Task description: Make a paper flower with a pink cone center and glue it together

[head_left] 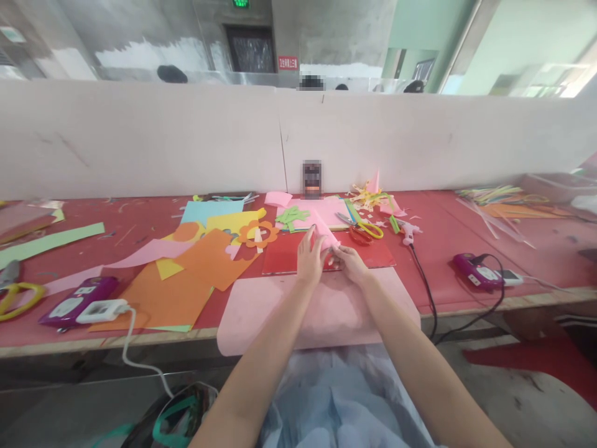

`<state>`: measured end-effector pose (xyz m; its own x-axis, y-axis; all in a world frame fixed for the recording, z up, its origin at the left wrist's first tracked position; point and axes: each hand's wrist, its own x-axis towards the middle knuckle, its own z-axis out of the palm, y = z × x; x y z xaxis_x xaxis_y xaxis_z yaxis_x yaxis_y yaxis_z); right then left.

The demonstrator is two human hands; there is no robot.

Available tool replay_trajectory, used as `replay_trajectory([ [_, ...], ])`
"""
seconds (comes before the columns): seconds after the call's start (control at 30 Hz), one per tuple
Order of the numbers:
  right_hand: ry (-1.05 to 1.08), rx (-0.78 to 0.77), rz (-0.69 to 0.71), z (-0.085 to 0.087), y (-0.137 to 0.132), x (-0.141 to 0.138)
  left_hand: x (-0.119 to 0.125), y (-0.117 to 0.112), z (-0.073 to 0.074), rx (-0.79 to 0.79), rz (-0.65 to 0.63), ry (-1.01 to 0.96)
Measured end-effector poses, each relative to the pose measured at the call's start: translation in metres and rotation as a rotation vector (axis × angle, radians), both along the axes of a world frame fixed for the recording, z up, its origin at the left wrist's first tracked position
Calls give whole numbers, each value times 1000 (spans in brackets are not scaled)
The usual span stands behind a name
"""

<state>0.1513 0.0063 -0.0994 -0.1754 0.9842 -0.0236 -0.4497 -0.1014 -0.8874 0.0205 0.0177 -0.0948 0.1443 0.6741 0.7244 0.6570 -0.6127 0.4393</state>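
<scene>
A pink paper cone (pixel 326 234) is held between my two hands above the red board (pixel 284 255). My left hand (pixel 310 256) is closed around its left side, fingers along the paper. At its lower right edge, the fingers of my right hand (pixel 351 261) pinch the paper. The cone's tip points up and to the left. Under my forearms lies a large pink sheet (pixel 261 311), curling over the table's front edge. Just beyond the hands are green paper cutouts (pixel 293 216) and yellow-handled scissors (pixel 361 226).
A glue gun (pixel 410 233) with a black cord lies to the right. Purple power strips (pixel 476 272) sit on both sides. Orange paper (pixel 172 289) and an orange flower cutout (pixel 258 234) are at the left. A white partition (pixel 186 137) stands behind, with a phone-like object (pixel 312 179) against it.
</scene>
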Motion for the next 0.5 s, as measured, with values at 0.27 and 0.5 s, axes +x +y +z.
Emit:
replay_trajectory([
  [0.27, 37, -18, -3, -1, 2, 0, 0, 0, 2, -42, -45, -58],
  [0.5, 99, -39, -69, 4, 0, 1, -3, 7, 0, -365, -170, -570],
])
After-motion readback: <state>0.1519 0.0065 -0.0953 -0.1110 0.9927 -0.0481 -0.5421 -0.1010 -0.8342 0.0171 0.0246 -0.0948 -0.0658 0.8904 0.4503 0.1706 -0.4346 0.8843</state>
